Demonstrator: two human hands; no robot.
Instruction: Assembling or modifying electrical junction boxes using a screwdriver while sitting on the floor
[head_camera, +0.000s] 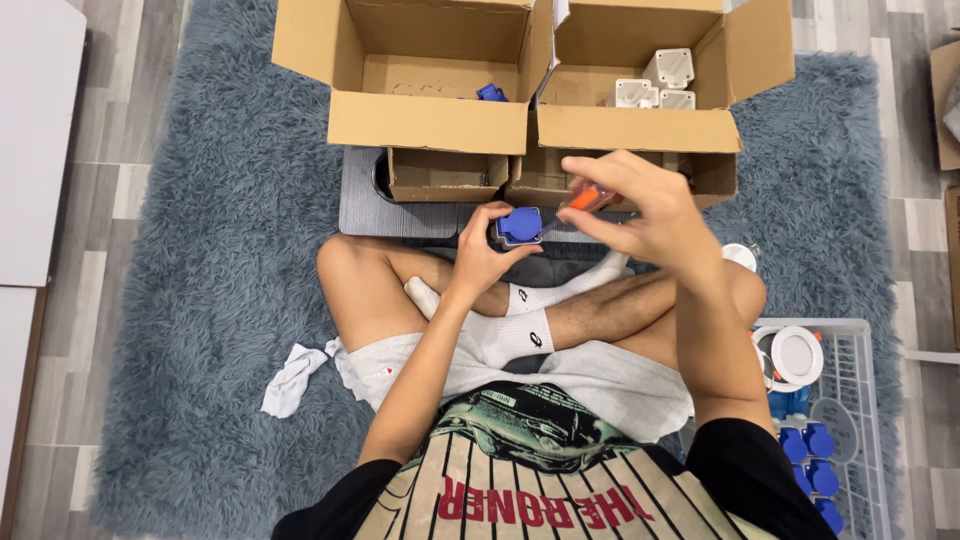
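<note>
Fingers of the left hand (483, 245) curl around a small blue-lidded socket unit (519, 226), thumb on one side and fingertips on the other, holding it just above the crossed legs. It looks like moulded plastic: stiff, light, smooth enough to slip if held loosely, and not likely to break under a firm grip. The flat sides of its body seem the best place to take hold, since the hinged blue lid on top would probably give under pressure. Just to the right, the right hand (640, 215) pinches an orange-handled tool (588, 197), probably a screwdriver, between thumb and forefingers, the other fingers loosely bent; its tip points toward the unit, though whether it touches cannot be told.

Going across the room from the left: pale grey wood-pattern flooring (110, 190), then a shaggy blue-grey rug (220, 250) on which the person sits cross-legged, with a white cloth (291, 380) lying beside the left thigh. The pile is soft and deep, so a dropped screw could sink out of sight. Ahead stand two open cardboard boxes; the left box (420, 120) holds a blue part, the right box (640, 125) some white housings (655, 85). At the far right a white wire basket (860, 400) holds more blue caps (812, 460) and a white round fitting (797, 355).
</note>
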